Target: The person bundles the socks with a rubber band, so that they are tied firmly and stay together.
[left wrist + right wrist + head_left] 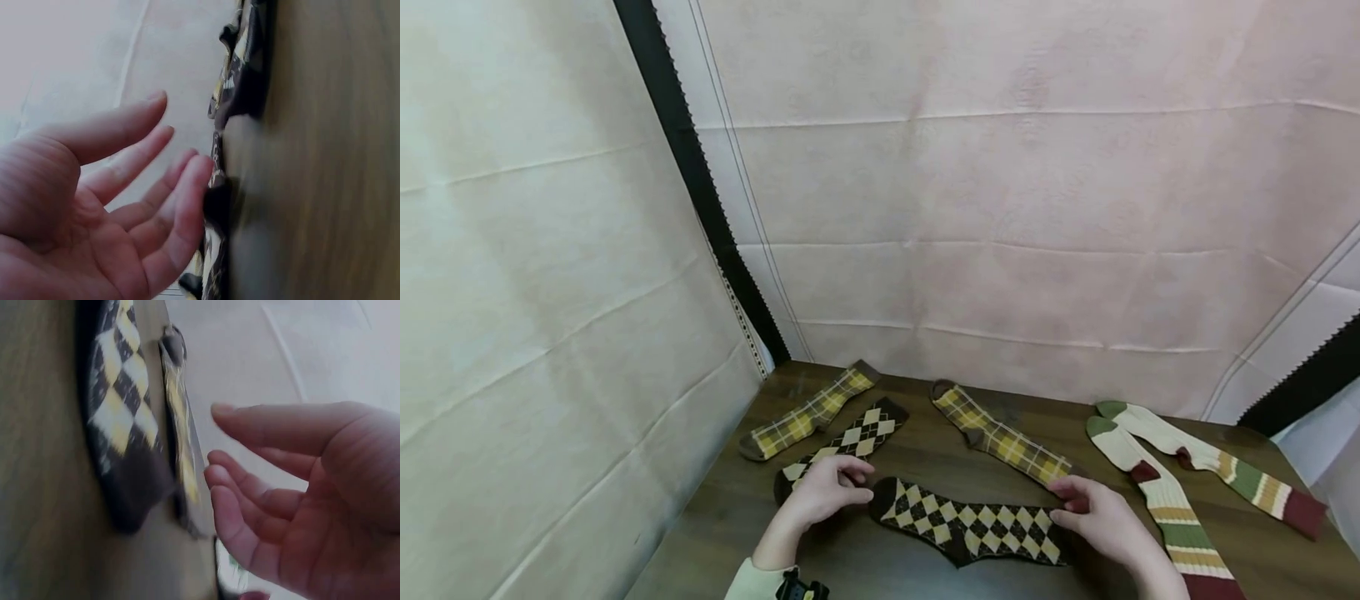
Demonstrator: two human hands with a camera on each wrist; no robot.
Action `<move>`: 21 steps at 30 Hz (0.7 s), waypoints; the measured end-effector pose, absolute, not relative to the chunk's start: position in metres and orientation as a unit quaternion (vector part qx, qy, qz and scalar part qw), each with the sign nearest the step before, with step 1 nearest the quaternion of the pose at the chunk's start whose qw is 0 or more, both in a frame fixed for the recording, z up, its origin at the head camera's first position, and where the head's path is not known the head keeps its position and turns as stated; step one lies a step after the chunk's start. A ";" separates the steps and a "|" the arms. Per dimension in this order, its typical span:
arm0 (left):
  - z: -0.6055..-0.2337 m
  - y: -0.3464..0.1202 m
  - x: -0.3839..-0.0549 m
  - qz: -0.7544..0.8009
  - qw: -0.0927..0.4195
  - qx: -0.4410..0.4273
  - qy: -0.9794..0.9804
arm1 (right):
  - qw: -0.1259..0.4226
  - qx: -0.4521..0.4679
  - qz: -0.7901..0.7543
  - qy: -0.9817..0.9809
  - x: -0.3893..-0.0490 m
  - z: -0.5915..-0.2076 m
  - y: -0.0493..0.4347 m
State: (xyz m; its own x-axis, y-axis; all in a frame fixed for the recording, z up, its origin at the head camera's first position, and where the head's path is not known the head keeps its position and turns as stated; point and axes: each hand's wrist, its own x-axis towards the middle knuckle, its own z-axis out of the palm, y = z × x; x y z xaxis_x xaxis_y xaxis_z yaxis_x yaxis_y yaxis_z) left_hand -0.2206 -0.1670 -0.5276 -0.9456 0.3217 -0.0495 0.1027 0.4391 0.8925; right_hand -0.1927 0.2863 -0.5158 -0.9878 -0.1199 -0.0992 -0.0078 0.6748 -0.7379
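Note:
A black and cream argyle sock [970, 525] lies flat across the front of the table. My left hand [823, 492] is by its toe, over part of a second argyle sock [872, 427] that slants up behind. Its fingers are loosely bent with nothing between them in the left wrist view. Beside the front sock's cuff is my right hand [1101, 517], thumb and fingers apart and holding nothing in the right wrist view. The lower end of a yellow plaid sock [1003, 440] is close to the right fingers. Another yellow plaid sock [812, 417] lies at the back left.
Two cream socks with green toes and striped, maroon-ended legs lie at the right, one in front [1157, 492] and one behind [1195, 450]. The dark wooden table [850, 567] meets a pale fabric wall [1000, 292] at the back and another at the left.

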 end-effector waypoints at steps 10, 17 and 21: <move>-0.523 -0.211 -0.224 0.481 0.025 0.131 0.866 | 0.082 -0.174 -0.441 0.876 -0.223 -0.500 0.232; -0.527 -0.243 -0.222 0.471 -0.023 0.073 0.879 | 0.108 -0.215 -0.435 0.868 -0.249 -0.508 0.187; -0.531 -0.260 -0.220 0.461 -0.022 0.050 0.886 | 0.108 -0.217 -0.441 0.864 -0.264 -0.515 0.164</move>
